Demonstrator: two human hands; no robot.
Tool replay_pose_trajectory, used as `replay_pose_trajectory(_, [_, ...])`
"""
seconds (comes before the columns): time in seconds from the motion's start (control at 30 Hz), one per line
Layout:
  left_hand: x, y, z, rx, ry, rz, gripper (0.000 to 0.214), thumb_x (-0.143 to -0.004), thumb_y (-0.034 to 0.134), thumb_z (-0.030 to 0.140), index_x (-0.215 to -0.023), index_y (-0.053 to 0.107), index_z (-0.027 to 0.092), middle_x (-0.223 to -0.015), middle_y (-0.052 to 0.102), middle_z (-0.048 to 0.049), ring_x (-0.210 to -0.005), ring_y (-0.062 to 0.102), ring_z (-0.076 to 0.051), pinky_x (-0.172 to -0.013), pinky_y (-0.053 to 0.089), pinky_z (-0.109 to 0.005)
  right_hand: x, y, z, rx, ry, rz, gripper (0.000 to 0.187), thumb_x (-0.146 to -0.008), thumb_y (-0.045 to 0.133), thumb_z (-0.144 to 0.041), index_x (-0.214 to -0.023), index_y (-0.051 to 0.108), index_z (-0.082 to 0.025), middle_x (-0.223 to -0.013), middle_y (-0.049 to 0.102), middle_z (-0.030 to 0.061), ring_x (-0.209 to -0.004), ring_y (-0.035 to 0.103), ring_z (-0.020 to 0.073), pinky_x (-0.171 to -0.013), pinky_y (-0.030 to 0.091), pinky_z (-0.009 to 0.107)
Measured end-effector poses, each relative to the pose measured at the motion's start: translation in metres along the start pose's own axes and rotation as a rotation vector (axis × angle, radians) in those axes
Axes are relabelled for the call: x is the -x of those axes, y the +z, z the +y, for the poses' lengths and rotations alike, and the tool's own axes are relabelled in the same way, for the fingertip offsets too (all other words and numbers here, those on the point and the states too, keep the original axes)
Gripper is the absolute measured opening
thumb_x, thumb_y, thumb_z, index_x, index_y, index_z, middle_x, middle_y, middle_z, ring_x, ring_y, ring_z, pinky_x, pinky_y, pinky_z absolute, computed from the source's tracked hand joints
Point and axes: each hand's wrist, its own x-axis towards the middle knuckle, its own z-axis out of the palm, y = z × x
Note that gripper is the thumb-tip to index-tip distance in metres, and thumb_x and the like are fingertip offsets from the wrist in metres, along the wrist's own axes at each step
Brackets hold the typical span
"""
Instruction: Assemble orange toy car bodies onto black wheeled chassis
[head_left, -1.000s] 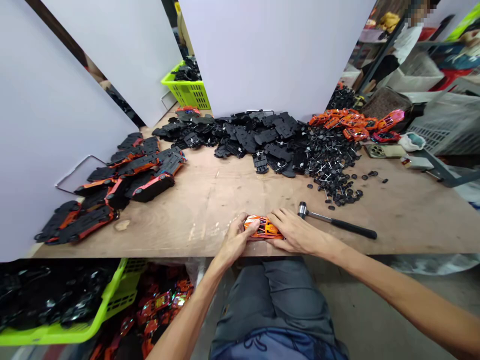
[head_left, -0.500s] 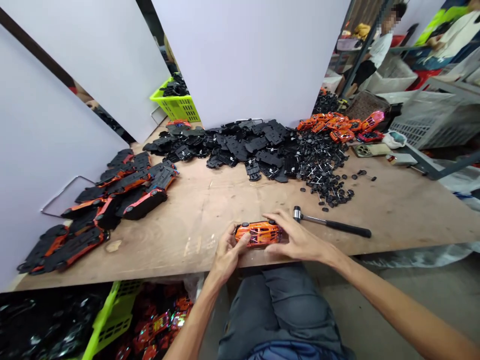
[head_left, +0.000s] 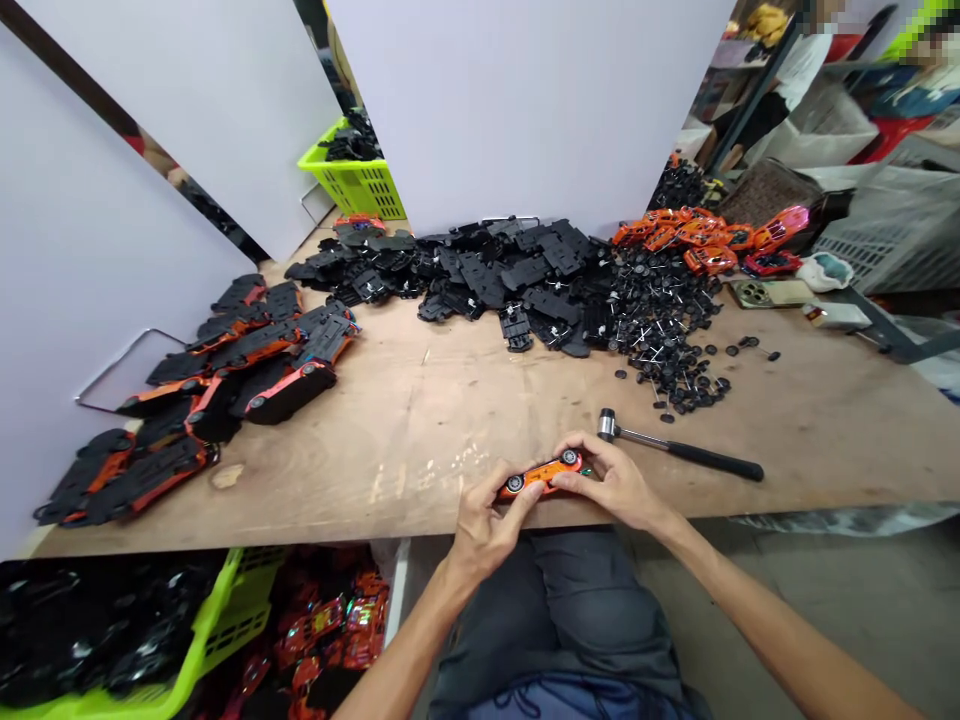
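Observation:
An orange toy car is gripped at both ends, its side and two black wheels facing up toward me, close to the table's front edge. My left hand closes on the left end, thumb along the near side. Around the right end, my right hand pinches with thumb and fingers. A hammer with a black handle lies just right of my right hand, its head toward the car.
Black chassis plates are heaped at the back, beside wheel axles and orange car bodies. Overturned cars cluster at left on the wooden table. Below stands a green crate. People are at the back right.
The toy car has been rolled from roof up to side up, with its right end raised. My right hand has closed onto that end. The camera view has shifted slightly.

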Motion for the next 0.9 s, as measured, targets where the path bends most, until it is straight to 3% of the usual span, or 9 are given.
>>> replay_pose_trajectory(0.17, [-0.001,-0.007,0.003,-0.093,0.081,-0.055,0.027,-0.099,0.064,0.037,-0.117,0.073,0.018,-0.106,0.080,-0.0081,-0.092,0.076,-0.021,-0.083,0.056,-0.028,-0.001,0.005,-0.007,-0.036,0.004,0.010,0.026,-0.094,0.073,-0.045,-0.106,0.066,-0.023,-0.098,0.064,0.0011,-0.089,0.060,0.0177,-0.082,0.050,0.028])
replay_pose_trajectory(0.33, [-0.016,-0.007,0.013,-0.488,0.260,-0.193,0.033,-0.092,0.071,0.043,-0.117,0.072,0.022,-0.095,0.079,-0.0096,-0.081,0.074,-0.023,-0.073,0.055,-0.030,0.000,0.009,-0.018,0.017,-0.061,0.062,0.022,-0.097,0.070,-0.044,-0.102,0.066,-0.023,-0.098,0.067,0.0029,-0.091,0.062,0.0197,-0.083,0.050,0.030])
replay_pose_trajectory(0.47, [-0.021,0.007,0.012,-0.692,0.306,-0.127,0.018,-0.096,0.067,0.040,-0.099,0.073,0.023,-0.082,0.077,-0.0083,-0.072,0.072,-0.022,-0.063,0.049,-0.028,0.002,0.010,-0.018,0.030,-0.076,0.082,0.019,-0.098,0.068,-0.041,-0.104,0.066,-0.023,-0.100,0.068,0.0032,-0.094,0.063,0.0201,-0.085,0.050,0.031])
replay_pose_trajectory(0.57, [-0.018,0.012,0.010,-0.646,0.273,-0.010,0.020,-0.096,0.068,0.044,-0.096,0.072,0.024,-0.082,0.077,-0.0067,-0.073,0.072,-0.021,-0.066,0.050,-0.027,0.003,0.010,-0.013,0.001,-0.042,0.062,0.023,-0.096,0.071,-0.042,-0.107,0.066,-0.023,-0.100,0.068,0.0021,-0.094,0.064,0.0196,-0.086,0.051,0.030])
replay_pose_trajectory(0.7, [-0.013,0.016,0.011,-0.523,0.204,0.073,0.026,-0.091,0.073,0.048,-0.102,0.074,0.025,-0.097,0.079,-0.0072,-0.084,0.073,-0.021,-0.075,0.052,-0.028,0.004,0.008,-0.012,-0.006,-0.014,0.071,0.025,-0.095,0.072,-0.042,-0.109,0.065,-0.023,-0.101,0.068,0.0015,-0.093,0.063,0.0190,-0.084,0.051,0.029])
replay_pose_trajectory(0.9, [-0.013,0.018,0.012,-0.359,0.021,0.118,0.032,-0.081,0.081,0.050,-0.091,0.076,0.020,-0.083,0.077,-0.0042,-0.073,0.068,-0.019,-0.067,0.050,-0.028,0.001,0.004,-0.020,0.024,-0.050,0.005,0.022,-0.097,0.068,-0.041,-0.107,0.066,-0.022,-0.101,0.068,0.0023,-0.096,0.063,0.0202,-0.087,0.050,0.031])
